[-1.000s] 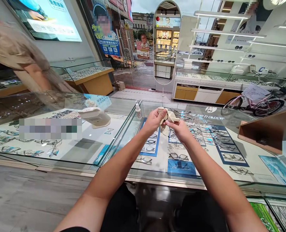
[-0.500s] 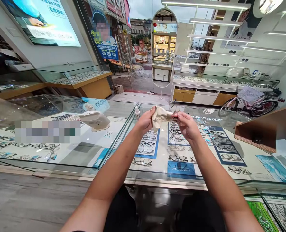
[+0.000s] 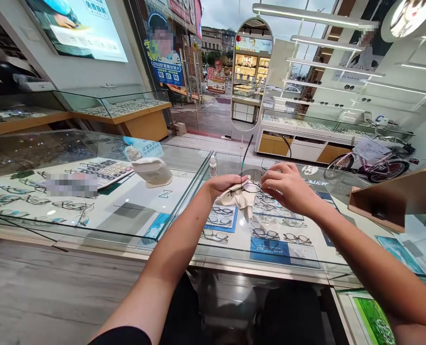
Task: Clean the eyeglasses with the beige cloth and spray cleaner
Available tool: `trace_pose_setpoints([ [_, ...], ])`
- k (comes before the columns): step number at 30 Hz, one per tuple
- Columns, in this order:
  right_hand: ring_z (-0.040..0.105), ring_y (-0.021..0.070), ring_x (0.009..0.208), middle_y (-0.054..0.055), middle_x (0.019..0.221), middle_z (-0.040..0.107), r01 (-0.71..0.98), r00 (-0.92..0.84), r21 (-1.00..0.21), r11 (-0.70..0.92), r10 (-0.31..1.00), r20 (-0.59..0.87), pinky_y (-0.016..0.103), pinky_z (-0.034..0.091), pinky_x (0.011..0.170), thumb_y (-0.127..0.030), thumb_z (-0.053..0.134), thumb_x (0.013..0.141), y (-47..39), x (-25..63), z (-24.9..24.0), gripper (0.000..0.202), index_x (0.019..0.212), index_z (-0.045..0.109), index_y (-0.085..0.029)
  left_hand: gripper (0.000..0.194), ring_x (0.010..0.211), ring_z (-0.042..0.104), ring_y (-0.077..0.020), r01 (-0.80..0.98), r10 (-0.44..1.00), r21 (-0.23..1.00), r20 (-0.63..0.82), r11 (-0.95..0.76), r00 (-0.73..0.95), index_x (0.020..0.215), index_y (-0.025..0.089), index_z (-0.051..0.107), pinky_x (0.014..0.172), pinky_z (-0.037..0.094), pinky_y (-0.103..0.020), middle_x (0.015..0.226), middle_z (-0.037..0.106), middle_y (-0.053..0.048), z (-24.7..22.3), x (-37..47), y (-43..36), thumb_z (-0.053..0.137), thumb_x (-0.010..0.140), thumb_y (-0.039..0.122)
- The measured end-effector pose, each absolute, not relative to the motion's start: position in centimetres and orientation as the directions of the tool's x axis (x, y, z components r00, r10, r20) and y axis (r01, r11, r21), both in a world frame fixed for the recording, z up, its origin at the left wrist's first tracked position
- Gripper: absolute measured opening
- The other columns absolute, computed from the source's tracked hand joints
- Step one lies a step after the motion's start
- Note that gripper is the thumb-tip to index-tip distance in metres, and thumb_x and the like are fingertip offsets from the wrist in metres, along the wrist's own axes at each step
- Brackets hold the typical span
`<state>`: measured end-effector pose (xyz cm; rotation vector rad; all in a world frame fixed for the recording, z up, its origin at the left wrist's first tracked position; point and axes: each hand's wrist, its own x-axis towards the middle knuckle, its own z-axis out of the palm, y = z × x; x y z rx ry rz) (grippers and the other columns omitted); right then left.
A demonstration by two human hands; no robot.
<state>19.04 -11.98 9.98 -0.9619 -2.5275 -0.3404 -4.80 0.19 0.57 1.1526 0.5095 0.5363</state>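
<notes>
A beige cleaning cloth [image 3: 243, 200] hangs from my left hand [image 3: 224, 184], which pinches it over the glass counter. Against the cloth is a pair of thin, dark-rimmed eyeglasses [image 3: 251, 187], with its two temples pointing up and away from me. My right hand [image 3: 283, 186] has its fingers curled at the right side of the eyeglasses and hides the right lens. The left lens shows between my hands, touching the cloth. A small white spray bottle [image 3: 213, 166] stands upright on the counter just beyond my left hand.
Below my hands, the glass display case [image 3: 198, 258] contains rows of spectacle frames [image 3: 265, 234]. A white device [image 3: 152, 171] and a calculator [image 3: 107, 171] are to the left. A brown wooden stand [image 3: 378, 206] is at the right. An oval mirror [image 3: 250, 76] stands beyond the counter.
The eyeglasses have turned so that their temples now stick up. My right hand has shifted to their right side, and the cloth hangs lower from my left hand. The view has tilted slightly.
</notes>
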Motion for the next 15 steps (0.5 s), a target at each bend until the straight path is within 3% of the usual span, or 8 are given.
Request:
trace_pose_setpoints([
  [3, 0.058, 0.0287, 0.112, 0.004, 0.102, 0.080, 0.636, -0.770, 0.336, 0.695, 0.543, 0.334, 0.046, 0.031, 0.100, -0.016, 0.062, 0.102, -12.3, 18.5, 10.4, 0.018, 0.092, 0.075, -0.024, 0.049, 0.067, 0.067, -0.0178, 0.000, 0.480, 0.919, -0.206, 0.395, 0.853, 0.087, 0.009, 0.073, 0.062, 0.054, -0.028, 0.079, 0.073, -0.010, 1.1, -4.9, -0.3, 0.090, 0.077, 0.054],
  [6, 0.058, 0.0285, 0.113, 0.004, 0.101, 0.080, 0.560, -0.825, 0.476, 0.678, 0.510, 0.245, 0.045, 0.032, 0.100, -0.010, 0.068, 0.097, -12.0, 18.0, 10.7, 0.017, 0.089, 0.075, -0.024, 0.048, 0.063, 0.060, -0.0144, -0.006, 0.402, 0.934, -0.147, 0.356, 0.904, 0.075, 0.010, 0.070, 0.058, 0.048, -0.026, 0.071, 0.068, -0.006, 1.6, -4.4, -0.5, 0.097, 0.067, 0.049],
  [11, 0.056, 0.0286, 0.113, 0.005, 0.103, 0.078, 0.518, -0.847, 0.575, 0.633, 0.472, 0.244, 0.044, 0.036, 0.102, -0.010, 0.068, 0.096, -11.3, 17.8, 11.0, 0.016, 0.088, 0.074, -0.023, 0.048, 0.057, 0.051, -0.0100, -0.062, 0.356, 0.954, -0.049, 0.293, 0.933, 0.069, 0.011, 0.067, 0.056, 0.043, -0.025, 0.062, 0.059, -0.002, 1.7, -2.8, -0.7, 0.101, 0.063, 0.044],
  [13, 0.057, 0.0287, 0.115, 0.008, 0.111, 0.077, 0.558, -0.829, 0.573, 0.600, 0.442, 0.344, 0.043, 0.038, 0.102, -0.010, 0.063, 0.098, -10.9, 18.0, 10.9, 0.017, 0.095, 0.075, -0.021, 0.047, 0.062, 0.057, -0.0108, -0.186, 0.456, 0.941, 0.039, 0.284, 0.889, 0.076, 0.010, 0.070, 0.060, 0.045, -0.024, 0.069, 0.063, -0.003, 1.6, -2.2, -0.6, 0.101, 0.063, 0.042],
  [15, 0.059, 0.0284, 0.112, 0.011, 0.114, 0.077, 0.679, -0.728, 0.467, 0.567, 0.436, 0.528, 0.043, 0.041, 0.098, -0.012, 0.058, 0.100, -10.3, 18.4, 10.2, 0.020, 0.103, 0.076, -0.019, 0.047, 0.069, 0.063, -0.0126, -0.323, 0.587, 0.914, 0.124, 0.246, 0.800, 0.087, 0.009, 0.073, 0.065, 0.048, -0.023, 0.078, 0.069, -0.006, 1.5, -1.6, -0.5, 0.100, 0.065, 0.042],
])
